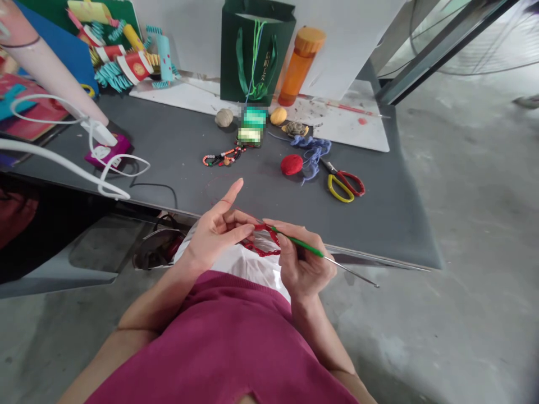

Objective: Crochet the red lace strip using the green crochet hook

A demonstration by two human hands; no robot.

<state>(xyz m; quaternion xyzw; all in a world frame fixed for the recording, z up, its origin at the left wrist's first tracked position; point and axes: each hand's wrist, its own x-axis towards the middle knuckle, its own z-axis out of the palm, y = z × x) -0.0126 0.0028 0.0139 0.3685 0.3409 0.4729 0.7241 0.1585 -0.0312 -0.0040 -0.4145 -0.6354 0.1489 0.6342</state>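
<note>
1. Showing, in the head view, a red crochet chain [260, 249] held between both hands, near the edge of a grey table [370, 224].
2. Left hand [214, 235]: fingers half-curled, pinching the chain.
3. Right hand [305, 264]: closed around a green-handled crochet hook [307, 248], shaft toward 4 o'clock.
4. Red yarn ball [292, 164] at 12 o'clock; scissors [342, 184] at 1 o'clock.

View: worn on the person's head, looking from above the chest.
Facing: forward and down, past the maroon top [219, 342].
Nearest: left hand [214, 235] and right hand [305, 261], lower middle of frame.
Farther: grey table [370, 224], upper half of frame.
</note>
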